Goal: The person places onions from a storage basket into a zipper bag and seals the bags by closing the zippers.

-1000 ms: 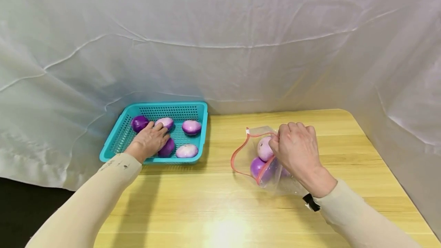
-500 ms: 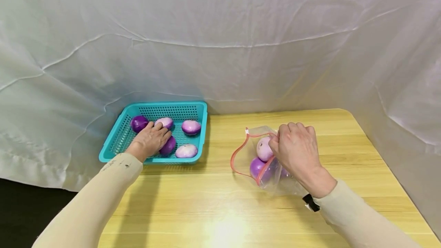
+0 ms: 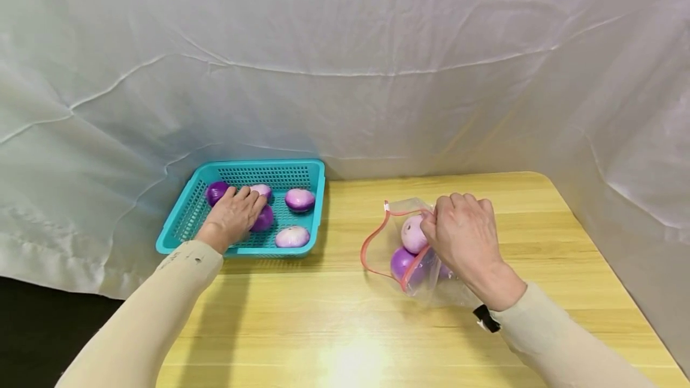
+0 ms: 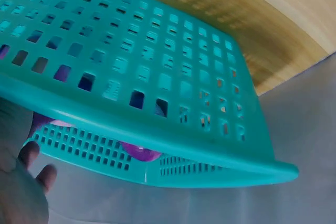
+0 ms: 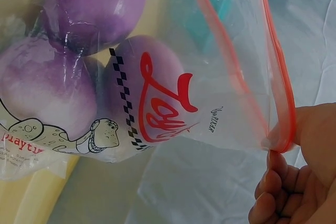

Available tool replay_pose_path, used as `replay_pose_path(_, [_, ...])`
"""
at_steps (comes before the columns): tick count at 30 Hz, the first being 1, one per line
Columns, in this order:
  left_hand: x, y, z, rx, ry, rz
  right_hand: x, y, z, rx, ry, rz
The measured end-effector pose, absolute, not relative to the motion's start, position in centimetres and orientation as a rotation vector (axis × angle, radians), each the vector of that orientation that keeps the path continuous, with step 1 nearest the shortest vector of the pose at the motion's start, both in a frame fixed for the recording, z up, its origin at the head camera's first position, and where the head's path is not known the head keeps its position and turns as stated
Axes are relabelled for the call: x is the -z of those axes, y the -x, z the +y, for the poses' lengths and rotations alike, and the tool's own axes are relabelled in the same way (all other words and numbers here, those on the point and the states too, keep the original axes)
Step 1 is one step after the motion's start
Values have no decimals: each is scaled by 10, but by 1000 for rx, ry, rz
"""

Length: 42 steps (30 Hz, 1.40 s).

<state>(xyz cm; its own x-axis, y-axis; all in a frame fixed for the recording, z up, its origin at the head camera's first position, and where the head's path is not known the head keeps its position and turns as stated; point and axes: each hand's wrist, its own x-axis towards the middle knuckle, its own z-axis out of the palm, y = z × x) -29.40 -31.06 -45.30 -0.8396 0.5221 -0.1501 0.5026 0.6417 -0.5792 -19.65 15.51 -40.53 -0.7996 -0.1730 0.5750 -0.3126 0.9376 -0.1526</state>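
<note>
A teal mesh basket (image 3: 269, 164) at the table's back left holds several purple and pale onions. My left hand (image 3: 232, 215) lies inside it, fingers spread over a dark purple onion (image 3: 265, 220) and reaching a pale one (image 3: 264, 189). The left wrist view shows the basket's (image 4: 157, 77) underside and an onion (image 4: 139, 153) through the mesh. My right hand (image 3: 463, 232) pinches the red zip rim of a clear plastic bag (image 3: 377, 244), holding it up with its mouth wide. Inside are a pale onion (image 3: 412, 233) and a purple onion (image 3: 401, 261), seen close in the bag (image 5: 220, 93).
The wooden table (image 3: 345, 316) stretches bare in front of both arms. White cloth (image 3: 345, 76) hangs behind and to the right. Two more onions (image 3: 299, 199) (image 3: 292, 236) sit at the basket's right side, and one dark onion (image 3: 217, 191) at its left.
My left hand has slid a little farther into the basket, and the dark onion beneath it has shifted back with it. The right hand and bag have stayed put.
</note>
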Motion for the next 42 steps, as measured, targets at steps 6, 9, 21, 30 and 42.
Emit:
replay_pose_path(6, [447, 295, -310, -979, 836, -2779, 406, 199, 155, -327, -354, -2498])
replay_pose_path(9, [443, 295, -308, -1003, 831, -2759, 406, 200, 154, -331, -356, -2500])
replay_pose_path(21, [428, 302, -284, -818, 751, -2689, 405, 206, 155, -336, -354, -2521])
replay_pose_path(30, [419, 305, -261, -636, 743, -2643, 404, 209, 157, -335, -355, -2531])
replay_pose_path(42, [416, 300, -227, -382, 819, -2417, 403, 213, 161, -329, -369, -2464])
